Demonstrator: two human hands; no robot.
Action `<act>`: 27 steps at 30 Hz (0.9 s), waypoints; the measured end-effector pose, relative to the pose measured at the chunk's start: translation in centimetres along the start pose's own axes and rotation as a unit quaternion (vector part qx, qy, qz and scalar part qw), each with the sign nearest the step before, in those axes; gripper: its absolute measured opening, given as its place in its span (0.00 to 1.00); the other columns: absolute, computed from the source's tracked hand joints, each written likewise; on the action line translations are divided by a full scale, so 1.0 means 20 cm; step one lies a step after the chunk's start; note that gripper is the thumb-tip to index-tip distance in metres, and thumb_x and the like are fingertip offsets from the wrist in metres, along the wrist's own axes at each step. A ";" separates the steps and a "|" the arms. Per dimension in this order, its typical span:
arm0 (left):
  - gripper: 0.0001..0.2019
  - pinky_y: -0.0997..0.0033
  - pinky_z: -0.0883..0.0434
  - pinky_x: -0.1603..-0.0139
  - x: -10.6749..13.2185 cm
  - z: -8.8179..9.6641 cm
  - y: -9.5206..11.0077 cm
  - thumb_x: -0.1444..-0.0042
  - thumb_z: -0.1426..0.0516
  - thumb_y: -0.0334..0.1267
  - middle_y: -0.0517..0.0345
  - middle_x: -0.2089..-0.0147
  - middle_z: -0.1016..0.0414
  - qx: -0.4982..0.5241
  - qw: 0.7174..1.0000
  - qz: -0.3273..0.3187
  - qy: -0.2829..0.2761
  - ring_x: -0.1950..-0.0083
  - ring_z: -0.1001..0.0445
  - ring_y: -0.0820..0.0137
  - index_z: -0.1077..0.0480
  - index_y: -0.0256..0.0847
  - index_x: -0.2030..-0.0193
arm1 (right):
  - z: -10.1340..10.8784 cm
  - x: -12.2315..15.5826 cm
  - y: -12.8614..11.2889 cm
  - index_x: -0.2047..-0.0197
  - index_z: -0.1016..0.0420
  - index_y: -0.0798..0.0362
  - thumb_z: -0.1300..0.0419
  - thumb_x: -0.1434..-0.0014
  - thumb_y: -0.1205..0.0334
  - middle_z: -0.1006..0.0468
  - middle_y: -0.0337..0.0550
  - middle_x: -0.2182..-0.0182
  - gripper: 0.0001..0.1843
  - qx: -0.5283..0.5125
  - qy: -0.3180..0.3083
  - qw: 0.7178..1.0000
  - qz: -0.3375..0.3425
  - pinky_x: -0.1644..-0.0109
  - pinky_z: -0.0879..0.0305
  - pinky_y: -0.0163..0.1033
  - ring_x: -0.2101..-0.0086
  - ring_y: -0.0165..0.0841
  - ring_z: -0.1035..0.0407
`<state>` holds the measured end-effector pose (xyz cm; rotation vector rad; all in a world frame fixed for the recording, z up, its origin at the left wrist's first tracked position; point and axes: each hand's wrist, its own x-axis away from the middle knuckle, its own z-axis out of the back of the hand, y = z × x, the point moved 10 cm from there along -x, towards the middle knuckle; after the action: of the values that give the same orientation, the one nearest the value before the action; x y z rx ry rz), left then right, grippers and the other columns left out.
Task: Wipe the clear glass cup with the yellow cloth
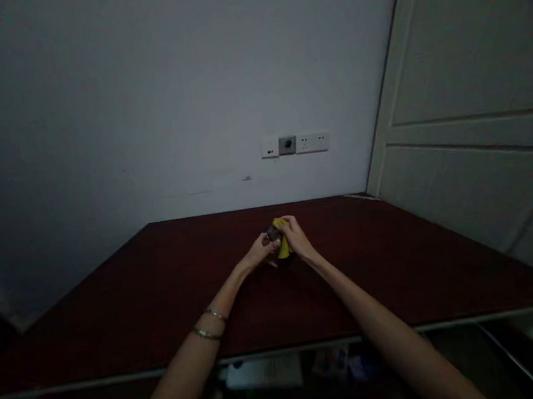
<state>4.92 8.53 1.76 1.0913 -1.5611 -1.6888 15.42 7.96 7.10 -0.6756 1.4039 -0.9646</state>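
Both arms reach out over a dark red tabletop. My left hand is closed on a small dark object, brownish with shiny spots; its kind is too small and dim to make out. A yellow cloth is gripped in my right hand, its thumb and fingers bent round it. Cloth and dark object touch each other between the hands, a little above the tabletop. Two bracelets circle my left forearm.
Behind the table rises a pale wall with a row of sockets. A panelled door stands at the right. Below the table's front edge, a white box-like thing and other blurred items lie in shadow.
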 end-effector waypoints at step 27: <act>0.34 0.71 0.35 0.88 0.05 -0.10 0.02 0.53 0.60 0.67 0.57 0.84 0.35 0.146 0.981 0.130 0.020 0.87 0.38 0.74 0.33 0.35 0.71 | -0.11 0.18 -0.41 0.45 0.39 0.54 0.51 0.49 0.71 0.38 0.49 0.45 0.27 0.210 -0.091 0.930 0.289 0.40 0.47 0.47 0.44 0.37 0.45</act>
<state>6.20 6.65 1.96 1.0006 -1.8760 -1.2873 11.76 1.23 12.13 -0.0145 1.0853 -0.6708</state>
